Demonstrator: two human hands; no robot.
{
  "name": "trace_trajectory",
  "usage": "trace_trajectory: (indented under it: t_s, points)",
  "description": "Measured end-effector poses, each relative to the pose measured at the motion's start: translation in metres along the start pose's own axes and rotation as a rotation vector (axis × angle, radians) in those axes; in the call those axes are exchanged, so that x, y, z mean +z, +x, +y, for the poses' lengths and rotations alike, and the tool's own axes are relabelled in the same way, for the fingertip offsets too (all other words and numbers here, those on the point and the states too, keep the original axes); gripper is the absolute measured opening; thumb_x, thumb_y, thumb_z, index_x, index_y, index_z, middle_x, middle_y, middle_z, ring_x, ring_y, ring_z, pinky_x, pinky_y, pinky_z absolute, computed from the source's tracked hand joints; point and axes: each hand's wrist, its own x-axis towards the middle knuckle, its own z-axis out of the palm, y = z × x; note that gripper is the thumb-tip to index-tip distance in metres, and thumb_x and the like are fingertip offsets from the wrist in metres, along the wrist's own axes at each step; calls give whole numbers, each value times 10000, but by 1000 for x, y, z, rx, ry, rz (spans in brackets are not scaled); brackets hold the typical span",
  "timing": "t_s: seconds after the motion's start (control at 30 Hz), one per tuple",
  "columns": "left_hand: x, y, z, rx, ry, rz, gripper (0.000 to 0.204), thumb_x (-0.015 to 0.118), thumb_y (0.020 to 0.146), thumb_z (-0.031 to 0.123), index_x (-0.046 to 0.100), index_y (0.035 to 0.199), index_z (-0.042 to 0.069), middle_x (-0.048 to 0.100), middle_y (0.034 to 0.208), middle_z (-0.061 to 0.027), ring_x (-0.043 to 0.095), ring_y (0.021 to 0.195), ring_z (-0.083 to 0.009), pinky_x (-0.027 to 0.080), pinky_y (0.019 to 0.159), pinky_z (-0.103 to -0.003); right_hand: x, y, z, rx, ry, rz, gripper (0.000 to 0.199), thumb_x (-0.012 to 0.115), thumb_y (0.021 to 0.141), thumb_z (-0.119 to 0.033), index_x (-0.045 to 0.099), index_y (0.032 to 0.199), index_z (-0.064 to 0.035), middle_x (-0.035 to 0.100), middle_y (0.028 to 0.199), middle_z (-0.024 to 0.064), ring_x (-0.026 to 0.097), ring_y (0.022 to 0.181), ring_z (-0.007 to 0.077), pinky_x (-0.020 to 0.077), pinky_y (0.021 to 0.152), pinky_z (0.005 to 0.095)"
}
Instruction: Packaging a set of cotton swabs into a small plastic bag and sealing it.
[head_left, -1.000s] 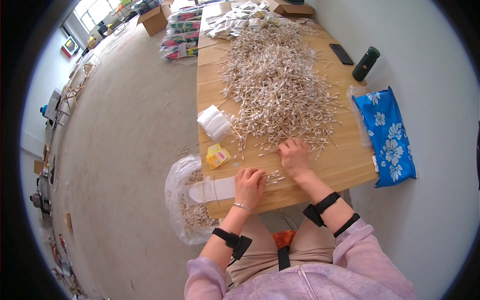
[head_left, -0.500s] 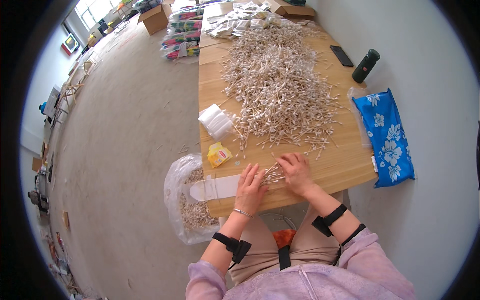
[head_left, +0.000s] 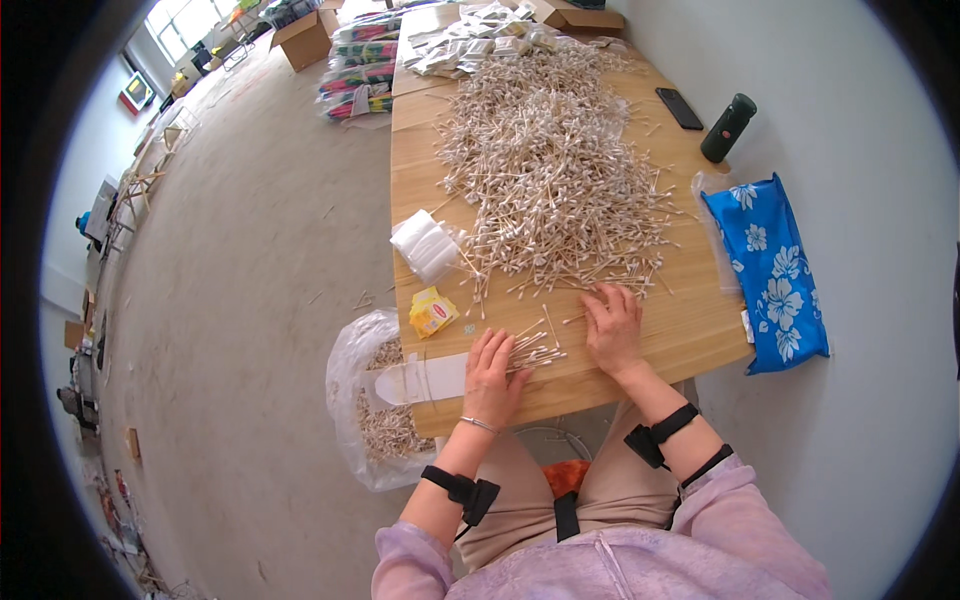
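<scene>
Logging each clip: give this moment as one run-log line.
left hand: flat beside small swab bunch | right hand: flat at edge of swab pile | surface: wooden table

A small loose cluster of cotton swabs (head_left: 535, 350) lies flat near the table edge.

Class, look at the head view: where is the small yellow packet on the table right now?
The small yellow packet lies near the table's left edge, just below the white stack and up-left of the left hand.

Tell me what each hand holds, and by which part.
Nothing is clearly held. The left hand and right hand lie flat on the wooden table, either side of a small bunch of cotton swabs, fingers touching them.
</scene>
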Motion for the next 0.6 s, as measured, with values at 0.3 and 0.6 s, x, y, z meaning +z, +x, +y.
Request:
trace_trajectory:
  t_s: [0.3, 0.6]
  points:
    - [-10, -6, -5, -44, -28, 6, 649, 787, 687, 142, 514, 1261, 8, 510, 1311, -159, 404, 1292, -340, 331, 1086, -427, -1, -2, 2, -79, 76, -58, 295, 619, 770, -111, 654, 1063, -109, 552, 1209, 65, 444, 1180, 282, 339, 1006, 421]
    - [-13, -15, -10, -83, -25, 42, 745, 824, 628, 148, 493, 1281, 10, 490, 1325, -163, 405, 1288, -343, 342, 1079, -425, 3, -10, -39, -126, 211, -85, 308, 619, 772, -88, 639, 1080, -77, 571, 1157, 60, 476, 1143, 269, 366, 972, 409]
